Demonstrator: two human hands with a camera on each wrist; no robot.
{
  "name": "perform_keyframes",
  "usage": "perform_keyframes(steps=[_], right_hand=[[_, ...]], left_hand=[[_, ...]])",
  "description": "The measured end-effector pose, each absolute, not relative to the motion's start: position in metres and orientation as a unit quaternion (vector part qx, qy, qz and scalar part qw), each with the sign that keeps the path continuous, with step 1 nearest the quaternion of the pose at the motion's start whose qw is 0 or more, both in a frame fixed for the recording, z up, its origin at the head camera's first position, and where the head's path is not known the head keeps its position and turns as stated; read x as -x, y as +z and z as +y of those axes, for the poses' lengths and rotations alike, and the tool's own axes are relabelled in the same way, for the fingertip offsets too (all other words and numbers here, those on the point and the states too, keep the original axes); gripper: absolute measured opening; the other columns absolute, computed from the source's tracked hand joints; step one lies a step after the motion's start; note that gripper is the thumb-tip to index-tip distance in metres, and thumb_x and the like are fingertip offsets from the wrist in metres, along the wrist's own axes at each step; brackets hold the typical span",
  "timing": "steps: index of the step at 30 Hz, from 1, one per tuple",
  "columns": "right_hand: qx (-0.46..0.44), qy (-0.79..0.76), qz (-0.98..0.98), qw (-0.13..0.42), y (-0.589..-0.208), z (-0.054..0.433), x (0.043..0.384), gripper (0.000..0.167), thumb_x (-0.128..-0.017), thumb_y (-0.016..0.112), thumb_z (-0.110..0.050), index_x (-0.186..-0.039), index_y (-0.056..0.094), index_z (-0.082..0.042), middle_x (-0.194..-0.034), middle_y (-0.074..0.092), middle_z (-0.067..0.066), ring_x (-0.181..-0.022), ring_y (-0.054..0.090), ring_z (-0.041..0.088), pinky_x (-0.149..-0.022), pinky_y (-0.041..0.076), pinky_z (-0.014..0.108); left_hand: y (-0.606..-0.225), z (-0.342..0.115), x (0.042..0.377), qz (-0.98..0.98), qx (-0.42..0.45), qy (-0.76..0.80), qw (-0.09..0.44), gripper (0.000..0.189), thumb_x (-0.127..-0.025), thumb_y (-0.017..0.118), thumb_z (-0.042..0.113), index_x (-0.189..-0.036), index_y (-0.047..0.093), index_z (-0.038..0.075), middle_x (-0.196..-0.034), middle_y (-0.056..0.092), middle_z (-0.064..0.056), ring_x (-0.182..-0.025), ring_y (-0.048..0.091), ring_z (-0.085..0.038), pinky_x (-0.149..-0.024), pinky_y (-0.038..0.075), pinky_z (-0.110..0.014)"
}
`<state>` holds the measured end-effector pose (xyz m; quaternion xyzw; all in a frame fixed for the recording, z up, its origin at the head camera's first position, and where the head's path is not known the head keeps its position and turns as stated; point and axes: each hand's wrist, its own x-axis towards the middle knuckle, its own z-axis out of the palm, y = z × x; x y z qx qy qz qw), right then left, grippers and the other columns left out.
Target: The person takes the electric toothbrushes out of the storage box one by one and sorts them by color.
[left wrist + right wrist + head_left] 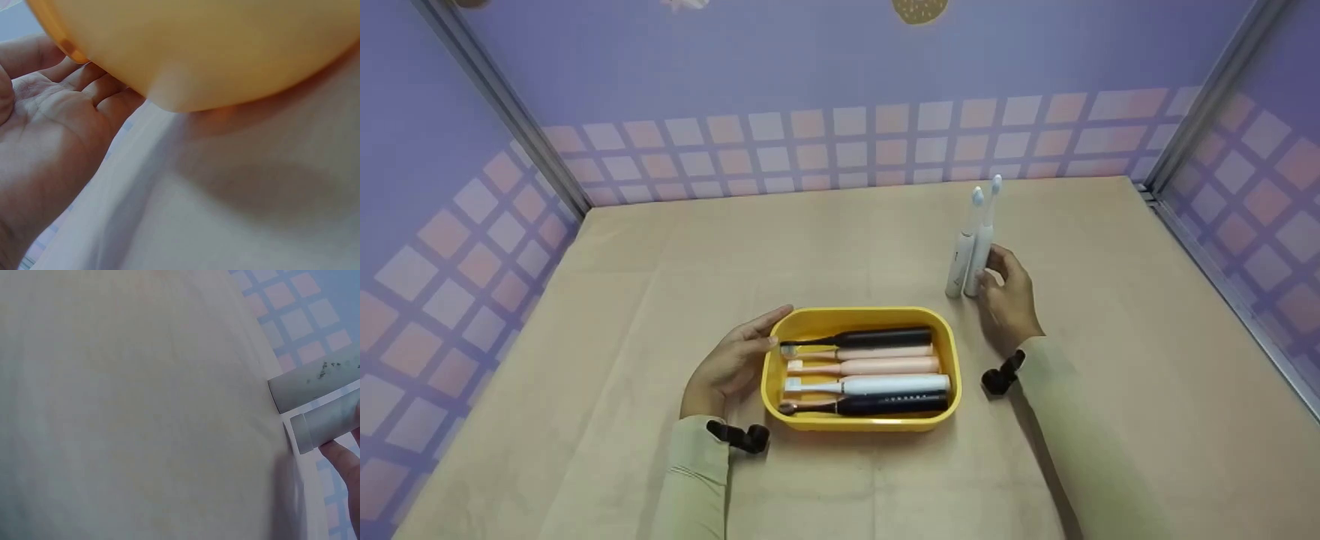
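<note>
Two white electric toothbrushes stand upright side by side at the right. My right hand (1011,296) pinches the lower handle of the right toothbrush (979,259), and the other toothbrush (958,266) is just left of it. In the right wrist view, a finger touches the gripped handle (323,424) near its base. My left hand (733,360) rests its thumb and fairly straight fingers against the left end of a yellow bin (859,425). Its palm shows beside the outer wall (236,50) in the left wrist view; the fingertips are partly hidden.
Several electric toothbrushes lie in the bin, heads to the left: a black one (885,337), pink ones (889,366), a white one (896,385) and a dark one (892,403). A beige cloth (780,247) covers the table, with patterned walls (810,75) around it.
</note>
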<state>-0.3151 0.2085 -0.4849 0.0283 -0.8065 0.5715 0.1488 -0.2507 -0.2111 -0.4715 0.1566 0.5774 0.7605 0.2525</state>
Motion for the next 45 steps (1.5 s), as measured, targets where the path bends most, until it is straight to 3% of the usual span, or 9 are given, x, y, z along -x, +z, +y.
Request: perform_keyframes(steps=[7,13,32,45], right_hand=[[-0.018,0.574,-0.808,0.132,-0.4818,0.2073,0.3118,0.042,-0.096,0.049,0.003,-0.137,0.045,-0.004,-0.133,0.055,0.014,-0.130,0.047,0.025,-0.112,0.037,0.039],[-0.011,0.584,-0.804,0.112,-0.4877,0.2098,0.3124,0.040,-0.098,0.048,-0.003,-0.137,0.045,-0.014,-0.134,0.054,0.006,-0.131,0.045,0.017,-0.112,0.035,0.039],[-0.033,0.575,-0.808,0.125,-0.4878,0.2131,0.3135,0.042,-0.095,0.050,0.005,-0.136,0.044,0.000,-0.131,0.054,0.018,-0.129,0.049,0.029,-0.112,0.036,0.041],[-0.013,0.587,-0.801,0.115,-0.4846,0.2125,0.3105,0.049,-0.092,0.057,0.002,-0.139,0.043,-0.003,-0.134,0.053,0.014,-0.128,0.049,0.026,-0.108,0.043,0.035]], left_hand=[[-0.4718,-0.2107,0.2506,0.574,-0.149,0.765,0.253,0.058,-0.099,0.039,-0.002,-0.153,0.019,0.002,-0.141,0.047,-0.004,-0.127,0.049,-0.018,-0.105,0.045,-0.032],[-0.4712,-0.2103,0.2500,0.572,-0.150,0.766,0.253,0.058,-0.098,0.039,-0.002,-0.153,0.019,0.001,-0.142,0.046,-0.006,-0.126,0.050,-0.018,-0.104,0.045,-0.031],[-0.4720,-0.2109,0.2508,0.576,-0.156,0.761,0.253,0.058,-0.099,0.038,-0.003,-0.153,0.019,0.001,-0.144,0.045,-0.005,-0.129,0.048,-0.018,-0.108,0.042,-0.034],[-0.4726,-0.2110,0.2516,0.561,-0.158,0.771,0.258,0.057,-0.099,0.037,-0.004,-0.153,0.018,0.000,-0.143,0.046,-0.004,-0.128,0.049,-0.018,-0.108,0.042,-0.034]])
